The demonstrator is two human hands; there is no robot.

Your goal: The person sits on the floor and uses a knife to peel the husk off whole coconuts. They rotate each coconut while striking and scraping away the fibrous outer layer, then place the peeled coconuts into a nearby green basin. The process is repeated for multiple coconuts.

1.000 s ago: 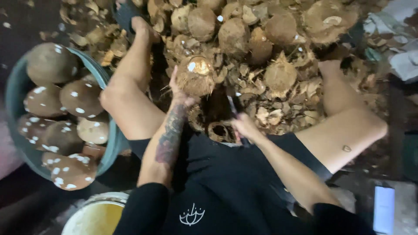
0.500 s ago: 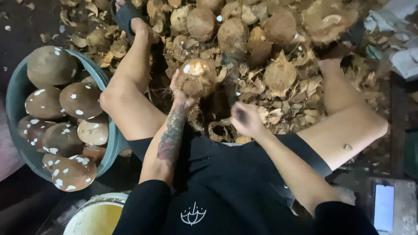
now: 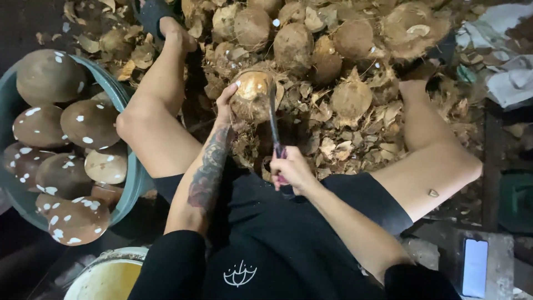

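My left hand [image 3: 226, 108] grips a brown husked coconut [image 3: 252, 97] and holds it up between my bare knees. My right hand [image 3: 290, 169] is closed on the handle of a long knife [image 3: 274, 125], whose blade runs up against the right side of that coconut. A heap of coconuts [image 3: 311, 39] and torn husk pieces lies on the ground just beyond it.
A teal tub [image 3: 129, 183] at the left holds several peeled brown coconuts with white flecks. A pale bucket [image 3: 105, 278] stands at the bottom left. A phone [image 3: 474, 266] lies on a block at the bottom right. Husk scraps [image 3: 355, 139] cover the ground between my legs.
My left hand has raised the coconut a little. My right hand has brought the knife up from low near the ground to the coconut's side.
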